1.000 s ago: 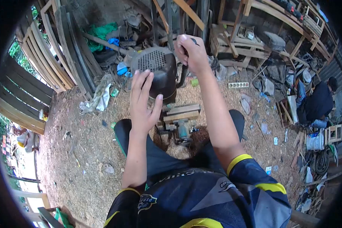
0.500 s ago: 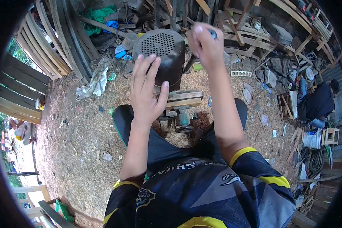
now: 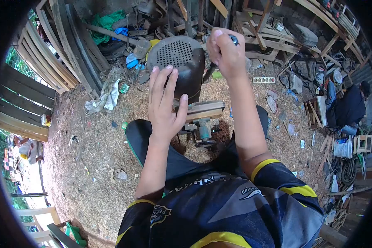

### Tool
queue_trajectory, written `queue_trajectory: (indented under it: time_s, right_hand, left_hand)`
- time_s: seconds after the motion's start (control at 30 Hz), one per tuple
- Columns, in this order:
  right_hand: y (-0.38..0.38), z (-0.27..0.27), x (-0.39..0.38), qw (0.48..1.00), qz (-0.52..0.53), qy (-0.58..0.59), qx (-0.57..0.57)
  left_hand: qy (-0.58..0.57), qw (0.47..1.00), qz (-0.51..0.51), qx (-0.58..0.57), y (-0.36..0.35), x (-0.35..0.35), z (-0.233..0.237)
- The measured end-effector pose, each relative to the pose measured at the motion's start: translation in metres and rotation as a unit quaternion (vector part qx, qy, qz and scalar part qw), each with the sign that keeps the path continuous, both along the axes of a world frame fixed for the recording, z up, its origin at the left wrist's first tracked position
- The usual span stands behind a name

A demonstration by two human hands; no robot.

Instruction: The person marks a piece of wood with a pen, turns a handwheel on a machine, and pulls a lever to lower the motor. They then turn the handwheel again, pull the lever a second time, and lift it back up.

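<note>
My left hand [image 3: 167, 111] has its fingers spread, fingertips overlapping the side of a dark metal drum [image 3: 188, 78] with a perforated round top. Beside that drum, on the right, my right hand [image 3: 229, 53] is closed in a fist around a dark handle [image 3: 234, 40], whose rounded end sticks out by the thumb. What the handle belongs to is mostly hidden, so I cannot tell its kind. Between my knees stands a small vise [image 3: 204, 131] with a blue-green body. Flat wooden pieces [image 3: 204, 113] lie across its top, just under the drum.
Wood shavings cover the ground [image 3: 95, 165]. A power strip [image 3: 263, 80] lies to the right. Curved planks [image 3: 76, 45] lean at the left, and wooden frames [image 3: 273, 37] crowd the back. A person in dark clothes [image 3: 351, 103] is bent down at the far right.
The view has shifted a little, so the scene sits slightly right and lower. My left hand is slightly lower against the drum; my right fist keeps its grip on the handle.
</note>
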State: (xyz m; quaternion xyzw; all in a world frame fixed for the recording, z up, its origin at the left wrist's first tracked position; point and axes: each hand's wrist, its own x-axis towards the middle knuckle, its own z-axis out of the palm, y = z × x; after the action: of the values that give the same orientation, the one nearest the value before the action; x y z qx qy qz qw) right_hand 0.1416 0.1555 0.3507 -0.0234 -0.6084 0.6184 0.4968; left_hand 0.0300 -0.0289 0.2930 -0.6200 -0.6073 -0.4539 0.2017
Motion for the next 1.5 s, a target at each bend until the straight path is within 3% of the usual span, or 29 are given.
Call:
queue_trajectory:
  time_s: [0.33, 0.47, 0.6, 0.7, 1.0, 1.1, 1.17, 1.23, 1.33, 1.37, 1.5]
  right_hand:
    - [0.025, 0.020, -0.028, 1.000, -0.024, 0.005, 0.002]
    - [0.041, 0.029, -0.041, 0.997, -0.063, -0.033, -0.037]
    - [0.046, 0.031, -0.044, 0.996, -0.017, -0.030, -0.084]
    - [0.048, 0.039, -0.046, 0.996, -0.067, -0.046, -0.047]
    - [0.070, 0.059, -0.064, 0.989, -0.063, -0.066, -0.113]
    - [0.070, 0.053, -0.057, 0.993, -0.055, -0.076, -0.078]
    - [0.037, 0.022, -0.038, 0.988, -0.106, 0.031, 0.109]
    - [-0.003, -0.013, 0.009, 0.996, -0.032, 0.032, 0.079]
    - [-0.013, -0.010, 0.009, 0.999, -0.013, 0.034, -0.004]
    - [-0.008, -0.010, 0.008, 0.999, -0.018, 0.024, 0.043]
    - [-0.001, -0.009, 0.003, 0.998, -0.007, 0.032, 0.053]
  left_hand:
    - [-0.005, 1.000, 0.024, 0.016, 0.005, 0.007, 0.000]
    - [-0.015, 0.999, 0.033, 0.027, 0.007, 0.012, -0.001]
    - [-0.017, 0.999, 0.034, 0.026, 0.007, 0.014, 0.001]
    - [-0.013, 0.999, 0.041, 0.028, 0.008, 0.014, 0.001]
    - [-0.002, 0.998, 0.043, 0.036, 0.008, 0.012, 0.013]
    - [-0.002, 0.999, 0.040, 0.036, 0.009, 0.013, 0.009]
    - [-0.002, 0.999, 0.038, 0.025, 0.007, 0.011, 0.003]
    - [-0.002, 0.999, 0.035, 0.010, 0.007, 0.007, -0.009]
    - [-0.002, 0.999, 0.027, 0.017, 0.002, 0.011, -0.011]
    - [-0.010, 0.999, 0.033, 0.029, 0.004, 0.015, -0.010]
    - [-0.005, 1.000, 0.024, -0.005, 0.003, 0.007, -0.008]
